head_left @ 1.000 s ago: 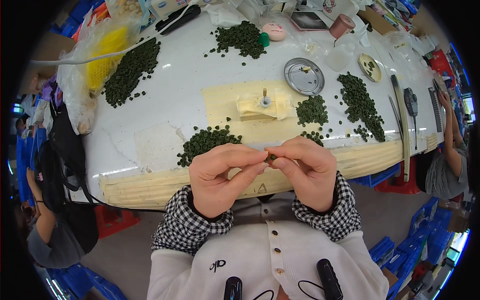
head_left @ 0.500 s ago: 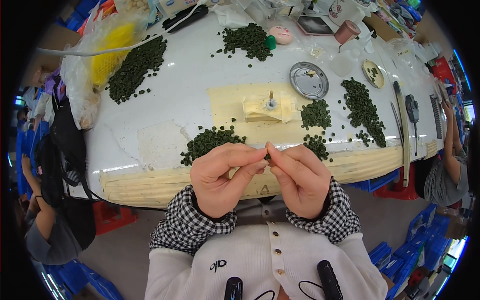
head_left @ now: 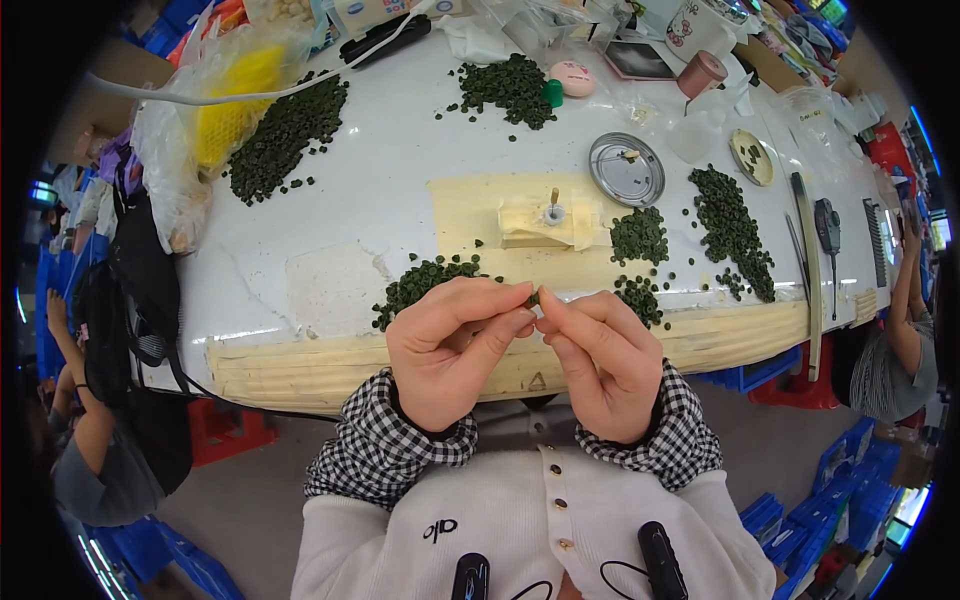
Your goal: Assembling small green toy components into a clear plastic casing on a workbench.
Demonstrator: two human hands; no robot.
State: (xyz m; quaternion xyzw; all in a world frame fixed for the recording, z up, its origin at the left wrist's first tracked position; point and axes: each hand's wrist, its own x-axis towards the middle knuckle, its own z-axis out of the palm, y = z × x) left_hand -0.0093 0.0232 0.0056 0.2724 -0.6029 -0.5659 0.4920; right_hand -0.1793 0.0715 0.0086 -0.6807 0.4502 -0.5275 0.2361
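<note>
Just above the table's front edge, my left hand [head_left: 448, 345] and my right hand [head_left: 606, 362] meet fingertip to fingertip. Between them they pinch a small dark green piece [head_left: 534, 299], mostly covered by the fingers. Both hands are closed, thumb against forefinger. Behind the left hand lies a pile of small round dark green pieces [head_left: 420, 283]. A smaller pile [head_left: 638, 297] is beyond the right hand, with a flatter patch of pieces [head_left: 640, 238] behind it. Past my fingertips stands a tape-covered block [head_left: 535, 228] with an upright pin [head_left: 554, 203].
More green pieces lie in heaps at the far left [head_left: 285, 140], far middle [head_left: 508, 90] and right [head_left: 733, 225]. A round metal lid [head_left: 627, 170], a small cream dish [head_left: 751, 157] and a pink thread spool [head_left: 702, 74] stand beyond. Other people sit at both sides.
The table and its contents have shifted slightly right and down in view. My hands keep the same pinch, and a little more of the green piece shows between the fingertips.
</note>
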